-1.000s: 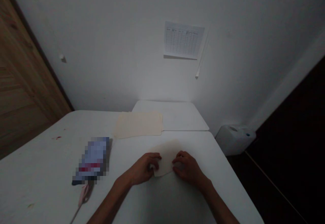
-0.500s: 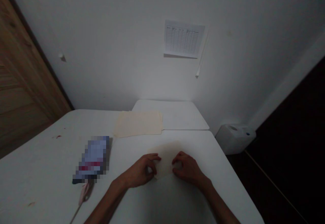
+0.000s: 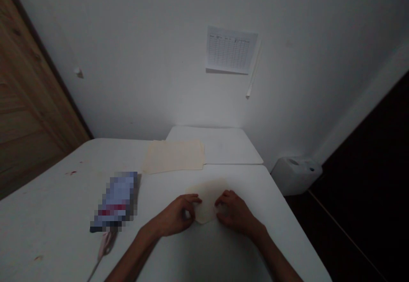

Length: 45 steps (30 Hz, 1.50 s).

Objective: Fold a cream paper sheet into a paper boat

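A small cream sheet of paper (image 3: 207,199) lies on the white table (image 3: 64,214) in front of me, with its near part bent up between my hands. My left hand (image 3: 177,216) pinches its left edge with curled fingers. My right hand (image 3: 234,213) pinches its right edge the same way. Both hands rest on the table top.
A stack of cream sheets (image 3: 174,156) lies further back. A blurred flat object (image 3: 116,200) sits to the left, with pink-handled scissors (image 3: 104,243) just below it. A second white table top (image 3: 220,145) meets the wall. A printed chart (image 3: 230,50) hangs above. A white container (image 3: 295,173) stands on the floor at right.
My hands have drawn slightly closer together, and the sheet between them looks narrower and more folded than before.
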Tool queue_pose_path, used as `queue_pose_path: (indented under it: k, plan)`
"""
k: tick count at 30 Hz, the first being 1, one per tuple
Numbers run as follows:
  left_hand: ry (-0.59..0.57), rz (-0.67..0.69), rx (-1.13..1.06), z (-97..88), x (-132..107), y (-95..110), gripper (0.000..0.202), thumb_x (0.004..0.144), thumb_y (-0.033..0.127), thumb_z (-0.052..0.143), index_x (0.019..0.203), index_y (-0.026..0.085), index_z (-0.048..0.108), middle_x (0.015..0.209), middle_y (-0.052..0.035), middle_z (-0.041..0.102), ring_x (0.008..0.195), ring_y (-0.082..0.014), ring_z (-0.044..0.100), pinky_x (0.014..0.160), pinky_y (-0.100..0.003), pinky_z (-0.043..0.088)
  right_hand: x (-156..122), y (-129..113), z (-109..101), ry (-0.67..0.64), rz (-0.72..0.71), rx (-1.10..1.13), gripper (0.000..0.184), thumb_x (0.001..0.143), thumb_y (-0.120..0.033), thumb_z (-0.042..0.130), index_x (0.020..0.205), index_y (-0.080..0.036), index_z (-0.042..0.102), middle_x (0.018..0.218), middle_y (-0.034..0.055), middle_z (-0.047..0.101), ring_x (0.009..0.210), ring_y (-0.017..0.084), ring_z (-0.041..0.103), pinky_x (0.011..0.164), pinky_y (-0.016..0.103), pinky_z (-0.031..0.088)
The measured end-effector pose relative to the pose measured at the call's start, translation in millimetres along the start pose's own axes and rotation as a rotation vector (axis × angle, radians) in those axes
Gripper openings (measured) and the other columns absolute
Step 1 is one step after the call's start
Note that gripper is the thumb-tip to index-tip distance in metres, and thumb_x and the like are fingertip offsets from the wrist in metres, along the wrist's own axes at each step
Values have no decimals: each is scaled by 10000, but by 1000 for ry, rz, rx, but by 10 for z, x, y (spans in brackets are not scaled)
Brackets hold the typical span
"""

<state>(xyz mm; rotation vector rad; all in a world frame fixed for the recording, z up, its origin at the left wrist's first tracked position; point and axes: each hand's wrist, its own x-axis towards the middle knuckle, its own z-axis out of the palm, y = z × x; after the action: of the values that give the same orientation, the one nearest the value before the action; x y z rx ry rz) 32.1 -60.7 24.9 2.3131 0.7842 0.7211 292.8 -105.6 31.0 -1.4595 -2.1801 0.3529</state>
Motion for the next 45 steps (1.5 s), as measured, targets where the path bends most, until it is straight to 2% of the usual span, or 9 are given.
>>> queue_pose_path:
  k: [3, 6, 13, 19, 25, 32, 38, 41, 45]
  plan:
    - [-20, -2, 22, 4, 14, 0, 160, 673, 68, 579, 735, 208, 626, 1210, -65, 644, 1227, -234, 516, 1004, -429, 431, 24, 56, -14, -33, -111, -55, 516, 675, -233, 678, 1182, -270, 595, 1306, 57, 534, 1224, 262, 435, 1032, 408, 331]
    - [-22, -4, 42, 10, 19, -7, 167, 666, 61, 580, 737, 208, 617, 1204, -60, 649, 1222, -231, 522, 1016, -433, 420, 35, 94, -1, -81, -141, -93, 637, 682, -247, 667, 1298, -279, 512, 1416, 54, 446, 1300, 263, 358, 1081, 430, 259]
    - [9, 26, 74, -12, -51, -83, 189, 698, 64, 550, 802, 212, 607, 1213, -55, 638, 1218, -219, 521, 987, -418, 447, -14, -6, 61, -45, -53, -130, 656, 672, -284, 669, 1304, -287, 494, 1383, 64, 471, 1260, 295, 380, 1061, 444, 258]
    - [-16, 40, 108, -30, -83, -105, 195, 695, 64, 563, 826, 204, 602, 1246, -50, 618, 1262, -224, 470, 1029, -432, 399, -24, -92, 38, -147, 29, -207, 681, 706, -373, 639, 1351, -302, 434, 1425, 49, 408, 1278, 300, 336, 1058, 445, 230]
    - [-76, -40, 60, -54, -36, -35, 167, 684, 67, 563, 776, 196, 615, 1245, -56, 623, 1244, -226, 489, 1012, -391, 409, 6, -107, -8, -188, 46, -222, 710, 703, -406, 630, 1372, -322, 406, 1438, 47, 379, 1292, 311, 311, 1068, 464, 193]
    - [-134, -107, -61, -177, 97, 131, 170, 644, 66, 552, 711, 190, 649, 1078, -33, 706, 1153, -216, 562, 971, -347, 434, 13, -80, -1, -199, 55, -218, 716, 694, -430, 642, 1368, -339, 415, 1450, 48, 358, 1304, 321, 295, 1067, 467, 186]
    - [-169, -163, -130, -201, 297, 223, 237, 620, 54, 502, 741, 171, 670, 910, -26, 724, 914, -180, 632, 832, -281, 478, 7, -62, 26, -171, 60, -207, 716, 682, -420, 656, 1357, -347, 427, 1470, 46, 329, 1301, 312, 300, 1059, 460, 196]
    - [-177, -172, -45, -155, 415, 207, 294, 673, 65, 457, 827, 168, 684, 814, -8, 701, 769, -150, 614, 713, -244, 464, 4, -77, 22, -168, 68, -203, 718, 679, -423, 657, 1355, -338, 430, 1469, 50, 333, 1300, 314, 301, 1054, 462, 202]
    - [-136, -149, 92, -31, 548, 129, 250, 735, 87, 459, 854, 173, 661, 777, -1, 676, 699, -138, 590, 642, -224, 430, 3, -85, 17, -175, 89, -197, 739, 679, -433, 648, 1369, -305, 418, 1475, 62, 333, 1309, 321, 290, 1064, 464, 186]
